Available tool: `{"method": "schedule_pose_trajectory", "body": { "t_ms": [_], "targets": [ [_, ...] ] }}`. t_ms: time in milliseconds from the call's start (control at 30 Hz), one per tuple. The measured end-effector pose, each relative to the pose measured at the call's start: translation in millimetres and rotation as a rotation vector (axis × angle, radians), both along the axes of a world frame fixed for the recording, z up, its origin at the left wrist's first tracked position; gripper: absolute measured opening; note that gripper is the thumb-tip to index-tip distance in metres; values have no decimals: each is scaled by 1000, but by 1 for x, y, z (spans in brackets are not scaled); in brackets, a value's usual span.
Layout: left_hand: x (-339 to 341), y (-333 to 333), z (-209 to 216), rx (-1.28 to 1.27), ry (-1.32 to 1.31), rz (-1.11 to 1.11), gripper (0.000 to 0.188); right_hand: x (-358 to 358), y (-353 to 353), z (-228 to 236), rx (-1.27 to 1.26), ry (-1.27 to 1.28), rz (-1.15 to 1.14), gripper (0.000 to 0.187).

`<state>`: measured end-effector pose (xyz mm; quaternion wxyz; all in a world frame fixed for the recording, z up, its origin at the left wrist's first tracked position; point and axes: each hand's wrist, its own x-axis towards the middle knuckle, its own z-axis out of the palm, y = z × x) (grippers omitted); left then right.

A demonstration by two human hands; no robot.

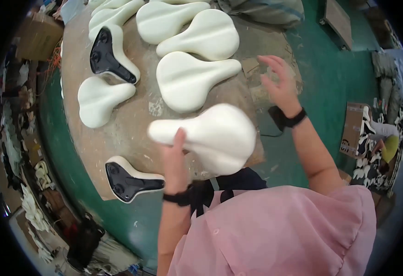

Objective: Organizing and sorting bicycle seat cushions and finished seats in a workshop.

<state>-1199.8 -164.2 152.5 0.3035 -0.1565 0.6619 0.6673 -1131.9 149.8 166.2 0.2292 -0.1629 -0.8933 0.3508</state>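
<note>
Saddle (pixel 227 140) | narrow end clasped in left grip (pixel 175 161) | right grip (pixel 283 90) spread empty, apart

Dark print (pixel 345 148) on cardbd box (pixel 350 125), R side, too sm. to read; no legible txt elsewhere.

Head camera: worn on the head, left one of a side-by-side pair, looking steeply down and ahead.
Pink, button-front cloth shirt (pixel 280 225): seen from above at the lower middle, very near.
Brown, scuffed, flat tabletop (pixel 132 138): faced from its near edge, at middle distance, across the centre and upper left.
Cream-white, smooth, pear-shaped saddle (pixel 224 138): close, at mid-frame, nearer than the tabletop.
Green, flat floor (pixel 321 78): looked down on at either side, farther off.
Fisheye field: wide, round, dark at the corners, bowing straight edges.
Frame sides: upright and unmirrored, left matching the wearer's left.
</note>
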Motion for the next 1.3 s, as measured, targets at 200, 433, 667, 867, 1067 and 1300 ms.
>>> {"method": "schedule_pose_trajectory", "body": {
  "t_ms": [200, 433, 667, 867, 1067, 1300],
  "targets": [
    [27, 46, -38, 310, -357, 365, 84, 30, -76, 59, -117, -171, 342, 43],
    [48, -73, 12, -301, 496, -491, 58, 14, -120, -50, 523, -397, 299, 75],
    [41, -188, -7, -1025, 1179, -1054, 51, -13, -165, -67, 377, -245, 500, 53],
    [8, -200, -1, -889, 1167, -1266, 36, -21, -180, -64, 420, -264, 401, 53],
    [-6, -195, 94, -440, 1159, -727, 53, -3, -175, -53, 414, -308, 309, 53],
    [8, -142, 44, 480, 481, -465, 61, 123, -163, 3, 173, -64, -169, 35]
  ]
}}
